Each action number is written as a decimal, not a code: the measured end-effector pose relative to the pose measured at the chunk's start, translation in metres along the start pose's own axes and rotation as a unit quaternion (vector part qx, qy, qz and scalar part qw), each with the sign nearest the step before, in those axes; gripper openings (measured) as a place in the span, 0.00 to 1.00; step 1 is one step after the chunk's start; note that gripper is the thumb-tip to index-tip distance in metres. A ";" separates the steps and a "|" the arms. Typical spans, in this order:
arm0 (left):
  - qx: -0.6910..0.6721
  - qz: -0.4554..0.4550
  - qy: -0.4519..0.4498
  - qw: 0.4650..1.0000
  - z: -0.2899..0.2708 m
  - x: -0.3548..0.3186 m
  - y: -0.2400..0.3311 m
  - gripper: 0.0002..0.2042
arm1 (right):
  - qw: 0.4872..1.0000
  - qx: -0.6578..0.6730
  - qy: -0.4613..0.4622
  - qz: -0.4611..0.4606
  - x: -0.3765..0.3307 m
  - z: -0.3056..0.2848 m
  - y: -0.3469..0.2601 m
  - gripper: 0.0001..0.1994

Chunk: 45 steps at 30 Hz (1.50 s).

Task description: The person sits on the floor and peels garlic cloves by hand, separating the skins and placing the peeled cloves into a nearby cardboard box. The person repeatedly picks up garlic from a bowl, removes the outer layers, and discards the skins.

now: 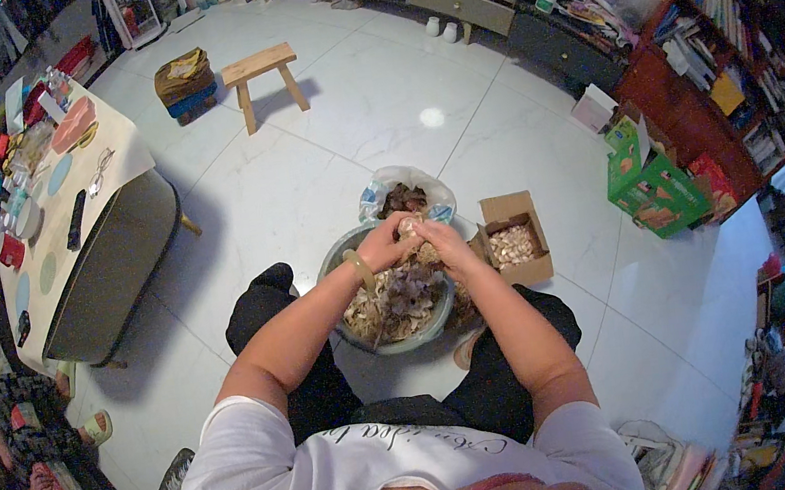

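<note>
My left hand [381, 246], with a pale bangle at its wrist, and my right hand [447, 246] meet over a grey-green basin [327, 282]. Their fingers close around a whitish garlic bulb [408, 227], partly hidden by the fingers. Pale papery husks [376, 311] and greyish-purple pieces fill the basin between my knees. Just beyond it, a plastic bag [434, 181] holds dark brown scraps [404, 199]. To the right of the basin stands an open cardboard box [535, 272] with many pale garlic cloves [512, 245] in it.
A wooden stool [257, 63] and a cloth-topped stool [184, 82] stand ahead on the tiled floor. On the left is a cluttered table [111, 186]; another person's sandalled foot [97, 428] shows below it. At right are a green carton [654, 179] and a bookshelf [675, 73].
</note>
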<state>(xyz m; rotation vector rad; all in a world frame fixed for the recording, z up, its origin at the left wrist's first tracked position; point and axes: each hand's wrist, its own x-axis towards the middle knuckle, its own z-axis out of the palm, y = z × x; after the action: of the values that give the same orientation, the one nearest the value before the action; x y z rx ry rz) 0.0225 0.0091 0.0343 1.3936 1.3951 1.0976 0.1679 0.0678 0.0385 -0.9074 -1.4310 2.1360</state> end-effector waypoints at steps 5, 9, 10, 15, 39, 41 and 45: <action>-0.189 -0.108 0.120 0.969 0.001 0.005 -0.004 0.20 | 0.986 -0.060 0.104 -0.120 -0.004 0.008 0.000 0.14; -0.398 -0.132 0.179 0.890 -0.001 0.010 -0.011 0.19 | 0.984 -0.144 0.036 -0.102 -0.003 0.007 0.005 0.13; -0.424 -0.136 0.181 0.877 0.001 0.012 -0.019 0.19 | 0.971 -0.189 0.041 -0.141 -0.003 0.012 0.007 0.15; -0.476 -0.156 0.145 0.853 0.012 0.009 -0.040 0.19 | 0.969 -0.193 0.042 -0.148 -0.006 0.027 0.011 0.17; -0.403 -0.156 0.138 0.891 -0.005 0.002 -0.004 0.12 | 0.982 0.180 0.056 0.002 -0.008 0.004 -0.014 0.11; -0.397 -0.168 0.159 0.888 -0.001 0.001 0.007 0.13 | 0.976 0.208 0.064 0.018 -0.010 0.003 -0.019 0.12; -0.383 -0.165 0.161 0.895 0.000 -0.003 0.017 0.13 | 0.977 0.199 0.076 0.031 -0.016 0.007 -0.028 0.12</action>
<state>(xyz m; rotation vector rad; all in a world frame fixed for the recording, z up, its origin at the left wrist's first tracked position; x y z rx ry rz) 0.0272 0.0060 0.0509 0.4046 1.1512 1.4642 0.1740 0.0638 0.0704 -0.9411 -0.8672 2.2294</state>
